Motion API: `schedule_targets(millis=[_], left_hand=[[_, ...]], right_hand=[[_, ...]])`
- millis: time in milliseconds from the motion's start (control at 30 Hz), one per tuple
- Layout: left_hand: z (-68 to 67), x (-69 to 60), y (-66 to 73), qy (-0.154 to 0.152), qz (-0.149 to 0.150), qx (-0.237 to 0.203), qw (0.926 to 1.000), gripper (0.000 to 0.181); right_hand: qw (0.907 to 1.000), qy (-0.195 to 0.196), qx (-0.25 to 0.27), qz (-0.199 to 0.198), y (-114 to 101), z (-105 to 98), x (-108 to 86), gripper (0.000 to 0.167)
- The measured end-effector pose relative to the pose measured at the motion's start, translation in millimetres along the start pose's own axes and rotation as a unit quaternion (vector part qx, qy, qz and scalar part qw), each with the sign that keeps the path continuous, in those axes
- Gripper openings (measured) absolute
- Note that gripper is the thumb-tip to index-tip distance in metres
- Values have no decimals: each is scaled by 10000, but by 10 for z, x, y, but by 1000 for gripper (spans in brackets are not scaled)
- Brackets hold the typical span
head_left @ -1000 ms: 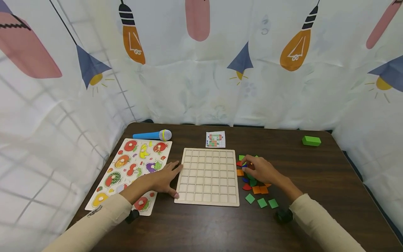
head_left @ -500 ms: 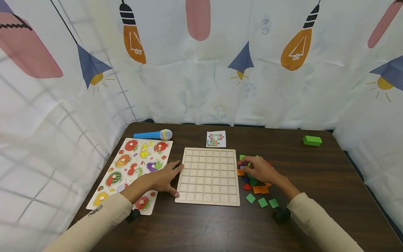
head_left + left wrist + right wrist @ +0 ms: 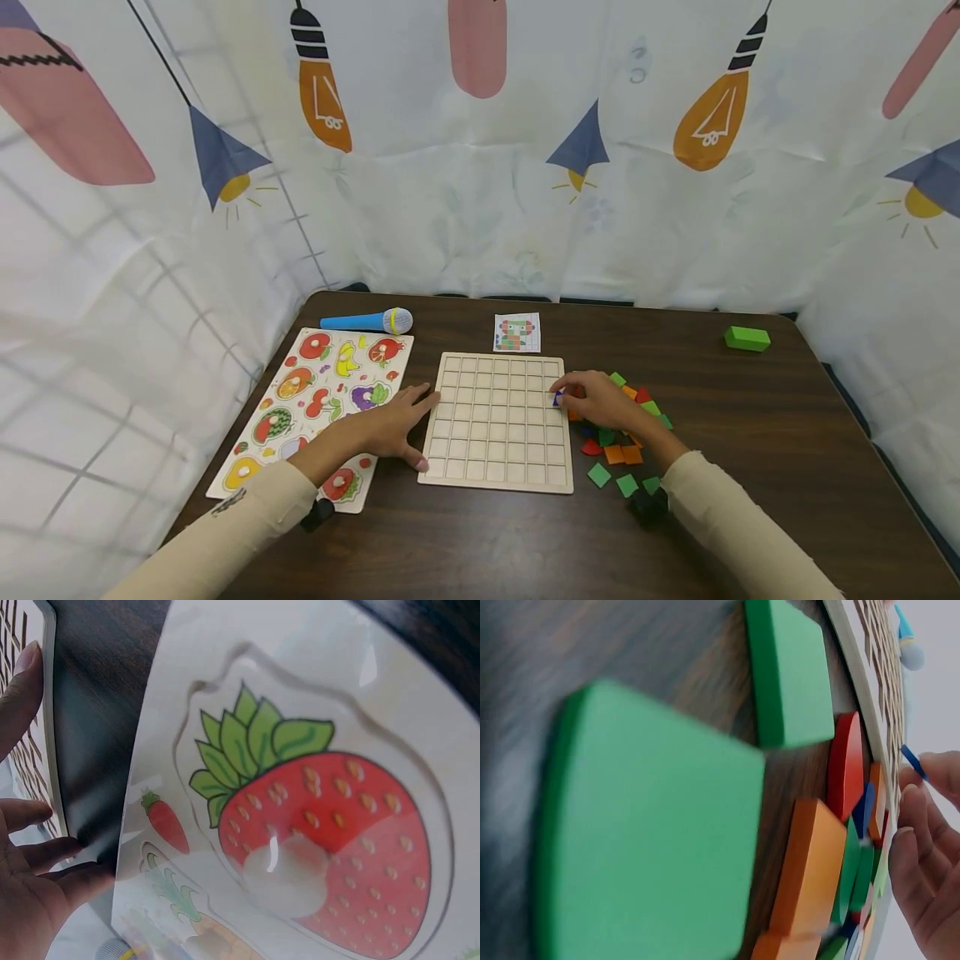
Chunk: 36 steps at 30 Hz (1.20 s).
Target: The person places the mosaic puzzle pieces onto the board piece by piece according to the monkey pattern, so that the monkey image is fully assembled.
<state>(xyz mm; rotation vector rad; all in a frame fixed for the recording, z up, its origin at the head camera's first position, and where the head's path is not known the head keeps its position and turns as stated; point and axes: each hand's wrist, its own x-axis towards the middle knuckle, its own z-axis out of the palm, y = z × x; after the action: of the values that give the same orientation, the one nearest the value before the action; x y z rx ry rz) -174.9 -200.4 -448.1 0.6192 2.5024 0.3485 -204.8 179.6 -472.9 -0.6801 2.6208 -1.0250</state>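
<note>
A wooden grid board [image 3: 498, 421] lies flat in the middle of the table, its square cells bare. My left hand [image 3: 384, 427] rests along the board's left edge, fingers spread, thumb on the near left corner. Over the right edge, my right hand [image 3: 600, 398] pinches a small blue tile [image 3: 913, 762] between thumb and fingertips. Beneath and beside that hand lies a loose heap of green, orange, red and blue tiles, such as an orange tile [image 3: 632, 454], a red tile [image 3: 591, 447] and a green tile [image 3: 598, 475]. The hand and wrist hide part of the heap.
A small pattern card [image 3: 517, 332] lies behind the board. To the left is a fruit puzzle board [image 3: 300, 392], with a blue toy microphone [image 3: 366, 321] beyond it. A green block [image 3: 747, 337] sits at the far right. Patterned curtains surround the table.
My right hand has moved left from the tile heap to the board's right edge, carrying the blue tile. The left hand has stayed in place on the board.
</note>
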Motion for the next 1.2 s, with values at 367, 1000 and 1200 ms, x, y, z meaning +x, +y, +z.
schedule_targets(millis=[367,1000,1200], left_hand=[[7,-16,11,-8,51,-7,10000,111],[0,-12,9,-9,2,30,10000,111],[-10,-14,18,-56,-25,71,10000,112]], right_hand=[[9995,-111,-223,174,-30,82,123,24],[9976,-82,-543,415,-44,-20,102,13],[9974,-101,-554,459,-58,-17,121,12]])
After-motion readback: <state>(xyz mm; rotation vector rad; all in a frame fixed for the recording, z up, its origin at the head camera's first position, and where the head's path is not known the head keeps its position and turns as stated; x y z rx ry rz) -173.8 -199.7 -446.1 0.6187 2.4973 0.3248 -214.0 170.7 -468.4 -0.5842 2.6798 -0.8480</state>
